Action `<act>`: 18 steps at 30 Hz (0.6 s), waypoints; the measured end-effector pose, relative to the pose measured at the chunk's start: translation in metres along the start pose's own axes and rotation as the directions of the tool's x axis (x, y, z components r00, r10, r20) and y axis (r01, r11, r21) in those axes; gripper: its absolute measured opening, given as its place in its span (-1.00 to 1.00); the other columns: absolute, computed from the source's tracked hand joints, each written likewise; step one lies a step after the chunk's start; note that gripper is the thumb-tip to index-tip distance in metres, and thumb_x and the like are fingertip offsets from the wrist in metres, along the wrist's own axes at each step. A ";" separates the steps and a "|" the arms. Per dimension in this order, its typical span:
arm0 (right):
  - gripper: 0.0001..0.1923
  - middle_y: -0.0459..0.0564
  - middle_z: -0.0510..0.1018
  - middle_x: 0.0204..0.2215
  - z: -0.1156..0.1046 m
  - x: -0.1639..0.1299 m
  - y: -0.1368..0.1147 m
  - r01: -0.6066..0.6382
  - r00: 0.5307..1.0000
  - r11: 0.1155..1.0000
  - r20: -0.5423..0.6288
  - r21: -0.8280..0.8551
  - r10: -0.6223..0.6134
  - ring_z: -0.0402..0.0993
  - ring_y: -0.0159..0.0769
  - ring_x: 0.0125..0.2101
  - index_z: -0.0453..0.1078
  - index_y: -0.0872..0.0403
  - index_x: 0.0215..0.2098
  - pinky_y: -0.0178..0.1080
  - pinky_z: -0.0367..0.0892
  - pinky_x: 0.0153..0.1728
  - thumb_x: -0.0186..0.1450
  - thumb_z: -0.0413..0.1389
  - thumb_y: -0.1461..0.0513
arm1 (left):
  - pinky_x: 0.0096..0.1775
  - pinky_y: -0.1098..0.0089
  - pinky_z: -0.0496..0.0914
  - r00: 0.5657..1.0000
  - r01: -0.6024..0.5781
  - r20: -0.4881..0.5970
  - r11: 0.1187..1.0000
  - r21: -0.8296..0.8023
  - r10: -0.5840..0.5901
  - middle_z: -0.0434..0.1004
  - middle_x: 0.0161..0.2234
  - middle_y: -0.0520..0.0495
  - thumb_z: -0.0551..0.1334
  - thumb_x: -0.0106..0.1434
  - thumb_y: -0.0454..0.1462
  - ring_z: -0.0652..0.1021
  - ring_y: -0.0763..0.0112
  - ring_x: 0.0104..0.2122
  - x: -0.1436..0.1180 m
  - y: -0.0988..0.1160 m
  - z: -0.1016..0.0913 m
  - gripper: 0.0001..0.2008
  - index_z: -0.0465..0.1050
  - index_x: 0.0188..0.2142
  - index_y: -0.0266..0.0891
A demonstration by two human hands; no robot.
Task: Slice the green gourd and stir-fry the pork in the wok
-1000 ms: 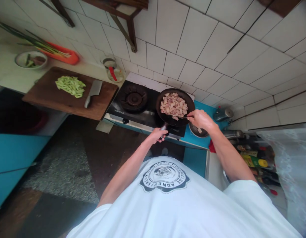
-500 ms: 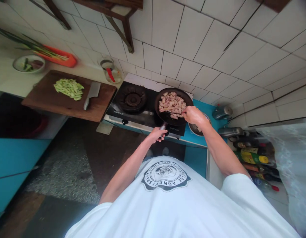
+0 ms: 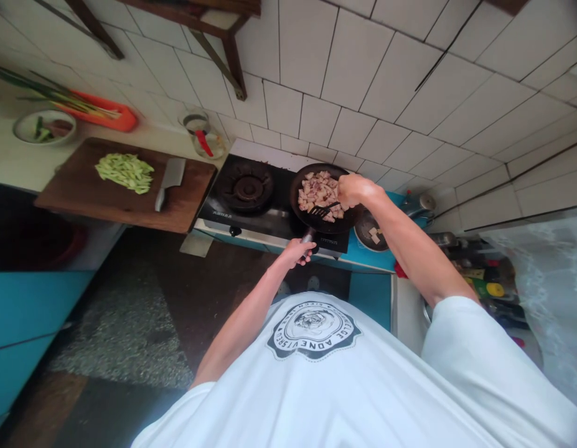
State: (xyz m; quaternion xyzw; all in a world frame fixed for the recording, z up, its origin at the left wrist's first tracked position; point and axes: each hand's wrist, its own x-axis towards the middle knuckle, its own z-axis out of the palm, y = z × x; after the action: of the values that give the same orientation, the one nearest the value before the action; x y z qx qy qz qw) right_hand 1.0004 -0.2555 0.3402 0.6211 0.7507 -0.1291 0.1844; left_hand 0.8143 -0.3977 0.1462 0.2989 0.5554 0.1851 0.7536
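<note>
A dark frying pan (image 3: 355,222) sits on the right burner of the stove, holding many small pieces of pinkish, pale meat (image 3: 316,188). My left hand (image 3: 297,251) is closed round the pan's handle (image 3: 309,236), which points toward me. Over the right side of the pan, my right hand (image 3: 353,190) grips a black slotted spatula (image 3: 322,210). Its slotted head lies low in the pan against the meat, while its handle is mostly hidden in my fingers.
Left of the pan is a bare burner (image 3: 247,186). Further left, a cutting board (image 3: 83,202) bears sliced green vegetable (image 3: 125,173) and a cleaver (image 3: 170,180). A bowl with pale pieces (image 3: 373,235) stands right of the stove, near bottles (image 3: 488,288). A wooden shelf bracket (image 3: 233,65) juts overhead.
My right hand has moved up and slightly left over the pan, and the spatula's slotted head now shows clearly. The left hand stays on the pan handle. The view has shifted a little.
</note>
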 end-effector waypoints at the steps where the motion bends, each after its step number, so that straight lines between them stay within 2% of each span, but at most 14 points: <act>1: -0.70 0.16 0.68 -0.44 -0.004 0.001 -0.004 -0.020 0.998 0.999 0.060 -0.033 0.022 0.70 0.01 -0.21 0.70 0.16 -0.12 -0.12 0.58 -0.15 0.25 0.37 0.14 | -0.62 0.53 0.16 1.000 -0.001 0.003 1.000 -0.001 0.001 0.44 -0.54 0.08 0.44 0.32 -0.17 0.42 0.56 -0.66 0.000 0.000 0.000 -0.70 0.34 -0.31 -0.22; 3: -0.65 0.15 0.68 -0.44 -0.010 0.002 -0.011 -0.032 0.990 0.997 0.134 -0.071 0.041 0.70 0.00 -0.22 0.69 0.16 -0.08 -0.14 0.59 -0.16 0.26 0.37 0.10 | -0.63 0.53 0.16 1.000 -0.007 0.011 1.000 -0.004 0.007 0.44 -0.54 0.08 0.42 0.33 -0.19 0.42 0.55 -0.66 0.001 -0.001 0.000 -0.72 0.34 -0.31 -0.22; 9: -0.51 0.22 0.70 -0.33 -0.013 0.000 -0.027 -0.048 0.998 0.996 0.046 -0.081 0.052 0.71 0.05 -0.15 0.68 0.18 0.00 -0.16 0.59 -0.15 0.22 0.41 0.04 | -0.63 0.53 0.17 1.000 -0.012 0.006 1.000 -0.004 0.012 0.44 -0.54 0.08 0.44 0.32 -0.17 0.43 0.55 -0.66 0.002 -0.001 0.000 -0.71 0.34 -0.30 -0.22; 14: -0.54 0.27 0.72 -0.23 -0.012 -0.009 -0.042 -0.077 0.996 0.989 0.038 -0.123 0.083 0.69 0.09 -0.07 0.66 0.18 0.05 -0.15 0.57 -0.12 0.21 0.41 0.16 | -0.62 0.53 0.17 1.000 -0.019 0.016 1.000 -0.009 0.019 0.44 -0.54 0.09 0.43 0.33 -0.17 0.42 0.55 -0.66 0.003 -0.003 -0.001 -0.70 0.34 -0.30 -0.21; 18: -0.63 0.22 0.70 -0.31 -0.009 -0.019 -0.041 -0.074 0.996 0.989 0.031 -0.128 0.079 0.69 0.12 -0.08 0.69 0.13 -0.02 -0.11 0.57 -0.12 0.23 0.39 0.17 | -0.64 0.54 0.16 0.999 -0.033 0.017 0.999 0.000 0.033 0.44 -0.54 0.08 0.43 0.33 -0.17 0.43 0.54 -0.66 0.004 -0.004 -0.001 -0.71 0.34 -0.31 -0.21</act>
State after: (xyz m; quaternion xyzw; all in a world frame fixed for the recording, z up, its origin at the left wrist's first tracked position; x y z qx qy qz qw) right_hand 0.9620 -0.2760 0.3551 0.6340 0.7297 -0.0850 0.2416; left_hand 0.8141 -0.3980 0.1403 0.3097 0.5442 0.1947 0.7550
